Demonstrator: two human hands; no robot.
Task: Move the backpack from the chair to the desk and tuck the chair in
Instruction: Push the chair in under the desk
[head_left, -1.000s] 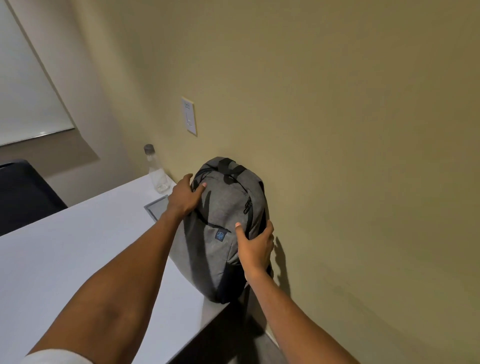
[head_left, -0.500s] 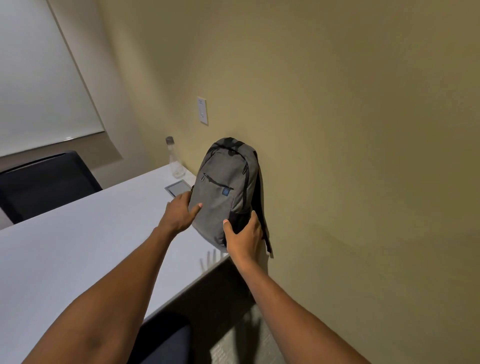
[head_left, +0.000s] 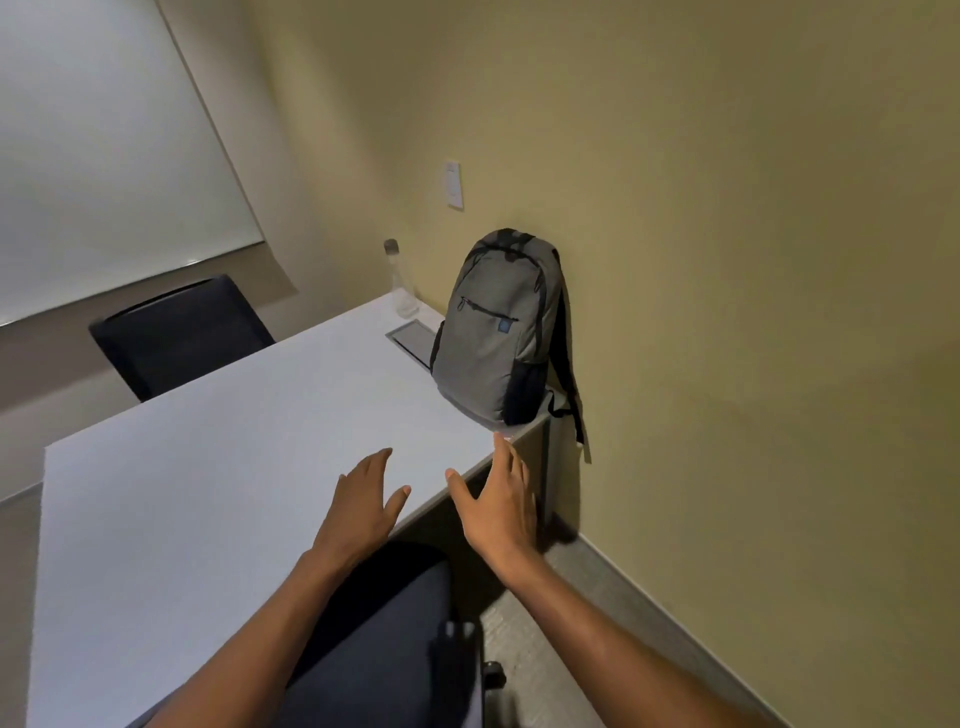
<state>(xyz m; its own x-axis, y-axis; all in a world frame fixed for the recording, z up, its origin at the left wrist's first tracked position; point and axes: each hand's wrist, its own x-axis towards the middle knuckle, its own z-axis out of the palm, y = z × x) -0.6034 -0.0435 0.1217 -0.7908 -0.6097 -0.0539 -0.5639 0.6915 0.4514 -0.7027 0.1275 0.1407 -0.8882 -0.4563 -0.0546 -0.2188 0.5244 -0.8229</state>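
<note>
A clear bottle (head_left: 399, 283) with a dark cap stands upright near the middle of the frame, close to the yellow wall (head_left: 727, 208). Just below it lies a flat grey-framed panel (head_left: 413, 338). A white wall plate (head_left: 454, 185) sits on the wall above the bottle. A whiteboard (head_left: 98, 156) fills the upper left. Below it stands a second dark chair (head_left: 179, 332). Grey carpet (head_left: 587, 587) shows at lower right.

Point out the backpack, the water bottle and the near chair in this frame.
backpack (head_left: 493, 332): head view, on the grey front panel just below the zip pocket.
water bottle (head_left: 401, 283): head view, on the clear body under the cap.
near chair (head_left: 384, 639): head view, on the dark seat between the forearms.
</note>
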